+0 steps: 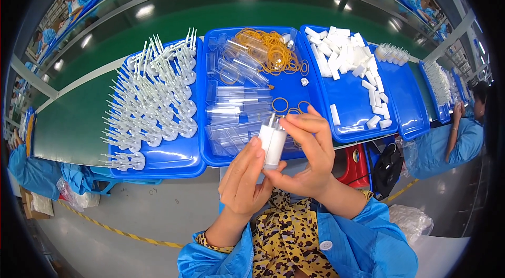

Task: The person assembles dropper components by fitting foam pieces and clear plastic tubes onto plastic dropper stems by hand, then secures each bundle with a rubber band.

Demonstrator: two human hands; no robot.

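Both hands meet in front of the middle tray around a small white block-like piece (272,146) with a clear-looking lower end and short thin prongs at its top. My left hand (242,180) is closed on its left side, fingertips pressed against it. With thumb below and index finger at the top by the prongs, my right hand (310,159) grips it from the right. Just beyond, the blue middle tray (292,88) carries clear plastic tubes (239,102) and a heap of orange rubber bands (271,49). Whether the piece has a clear sleeve around it, I cannot tell.
To the left, a blue tray (158,165) bears rows of white parts with upright stems (152,99). White blocks (342,52) lie in the right tray (347,104). Past the trays runs a green conveyor belt (210,12). A co-worker in blue (452,141) sits at the far right.
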